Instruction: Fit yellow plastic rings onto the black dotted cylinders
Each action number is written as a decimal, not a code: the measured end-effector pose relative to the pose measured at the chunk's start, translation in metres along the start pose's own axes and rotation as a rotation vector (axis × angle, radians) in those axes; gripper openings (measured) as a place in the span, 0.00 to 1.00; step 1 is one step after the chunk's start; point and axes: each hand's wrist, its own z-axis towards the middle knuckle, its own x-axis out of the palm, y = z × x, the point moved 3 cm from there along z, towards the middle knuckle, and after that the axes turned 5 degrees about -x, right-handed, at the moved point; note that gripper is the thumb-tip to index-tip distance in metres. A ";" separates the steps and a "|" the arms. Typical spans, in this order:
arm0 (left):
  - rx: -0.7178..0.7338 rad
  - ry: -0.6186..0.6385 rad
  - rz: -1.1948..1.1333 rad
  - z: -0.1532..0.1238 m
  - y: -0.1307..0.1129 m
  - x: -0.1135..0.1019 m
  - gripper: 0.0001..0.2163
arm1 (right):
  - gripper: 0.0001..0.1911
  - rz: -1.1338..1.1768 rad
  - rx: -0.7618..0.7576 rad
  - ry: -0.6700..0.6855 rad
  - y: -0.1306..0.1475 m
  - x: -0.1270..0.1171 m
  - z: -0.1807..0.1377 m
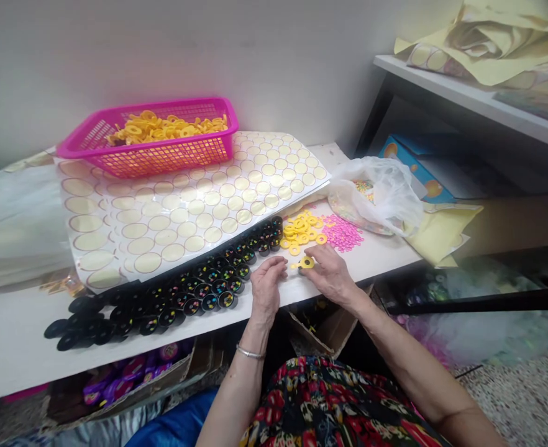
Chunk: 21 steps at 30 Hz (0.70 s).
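Note:
My right hand (328,271) pinches a yellow ring (307,262) with a dark centre, just above the table's front edge. Close by on the left, my left hand (267,282) has its fingers curled together; whatever they may hold is too small to make out. Beside it stand rows of small black cups (191,306), many with bits of coloured pieces inside. A loose pile of yellow rings (302,228) lies just beyond my hands, against a heap of tiny pink beads (343,233).
At the back, a pink basket (162,162) of yellow rings rests on sheets of round stickers (227,205). A translucent plastic bag (390,192) lies right of the beads. Under the table are cardboard boxes (330,329); a shelf (470,90) with paper stands at right.

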 end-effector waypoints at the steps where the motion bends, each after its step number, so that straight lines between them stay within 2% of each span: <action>1: -0.006 -0.019 0.013 -0.002 -0.002 0.002 0.09 | 0.13 -0.017 0.000 0.009 0.001 0.001 0.001; 4: 0.029 -0.027 0.122 -0.004 -0.007 0.009 0.11 | 0.13 -0.058 0.012 0.055 0.000 0.005 0.002; 7: 0.080 0.021 0.255 -0.002 -0.008 0.016 0.11 | 0.14 -0.065 0.032 0.087 -0.002 0.007 0.002; 14: 0.212 0.106 0.560 0.000 -0.001 0.025 0.10 | 0.11 -0.027 0.044 0.063 -0.004 0.011 -0.002; 21: 0.255 0.146 0.636 0.001 -0.001 0.029 0.10 | 0.12 0.000 0.074 0.059 -0.008 0.014 -0.004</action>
